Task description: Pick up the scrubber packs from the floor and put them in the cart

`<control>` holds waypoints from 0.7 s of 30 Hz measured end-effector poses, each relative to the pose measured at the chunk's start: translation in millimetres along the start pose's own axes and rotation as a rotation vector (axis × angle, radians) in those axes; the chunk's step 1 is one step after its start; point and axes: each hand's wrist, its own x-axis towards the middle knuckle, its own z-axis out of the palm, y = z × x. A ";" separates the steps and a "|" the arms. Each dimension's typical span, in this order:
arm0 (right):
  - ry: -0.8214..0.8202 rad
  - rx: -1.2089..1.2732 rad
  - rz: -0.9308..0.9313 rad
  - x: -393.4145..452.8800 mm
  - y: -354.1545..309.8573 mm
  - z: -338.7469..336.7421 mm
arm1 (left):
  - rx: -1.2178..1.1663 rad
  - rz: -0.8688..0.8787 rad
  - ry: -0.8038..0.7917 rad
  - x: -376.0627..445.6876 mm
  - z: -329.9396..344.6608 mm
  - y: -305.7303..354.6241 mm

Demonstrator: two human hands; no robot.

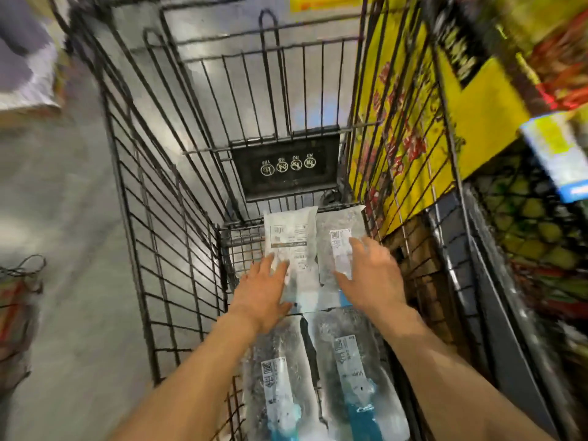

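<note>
Reaching into the cart (178,249), both hands lie flat with fingers spread and straight, gripping nothing. Left hand (264,291) rests on the far-left scrubber pack (291,240); right hand (369,275) rests on the far-right pack (340,233) just beside it. Two more packs lie nearer the person, at 6 o'clock from the hands: a near-left pack (280,377) and a near-right pack (356,367), side by side, touching or nearly so. All four lie flat on the cart's wire bottom.

At 12 o'clock from the hands, a black plate (286,167) with four round white symbols hangs on the cart's folded seat flap (270,74). Wire walls close in at 9 and 3 o'clock.

At 3 o'clock, outside the wire, a yellow panel (471,122) with red print, then blurred shelves of goods (525,218). At 9 o'clock, grey polished floor (63,202); a wire basket's edge (19,281) shows at the frame's left margin. Edges of the view are motion-blurred.
</note>
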 end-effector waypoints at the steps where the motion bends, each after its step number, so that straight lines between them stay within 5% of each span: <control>1: 0.025 0.011 -0.004 -15.3 -2.8 -17.8 | 0.014 0.014 0.012 -20.8 -16.4 3.9; 12: 0.273 0.059 0.198 -206.6 -29.1 -178.4 | 0.290 0.480 0.383 -174.6 -171.7 24.7; 21: 0.468 0.130 0.631 -421.5 -68.9 -190.5 | 0.492 1.008 0.433 -279.6 -177.6 104.5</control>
